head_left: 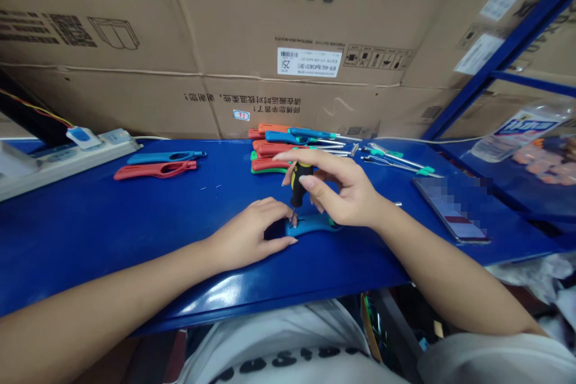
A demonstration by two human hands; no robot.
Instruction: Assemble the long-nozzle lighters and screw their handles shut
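Observation:
My right hand (348, 192) is closed around the black and yellow handle of a screwdriver (296, 192), held upright with its shaft pointing down. The tip meets the left end of a blue long-nosed lighter body (317, 224) lying on the table. My left hand (247, 234) steadies that same end, with the thumb on the near side and the fingers on the far side. Part of the lighter's right side is hidden under my right hand. Two tiny metal pins or screws (211, 187) lie to the left, beyond my left hand.
Behind my hands is a pile of red, orange and blue lighters (274, 149) with metal rods (396, 159). Blue and red handle shells (155, 170) lie left, near a power strip (103, 147). A phone (450, 210) lies right, and a plastic bottle (517, 132) beyond. A large carton (216, 42) stands behind.

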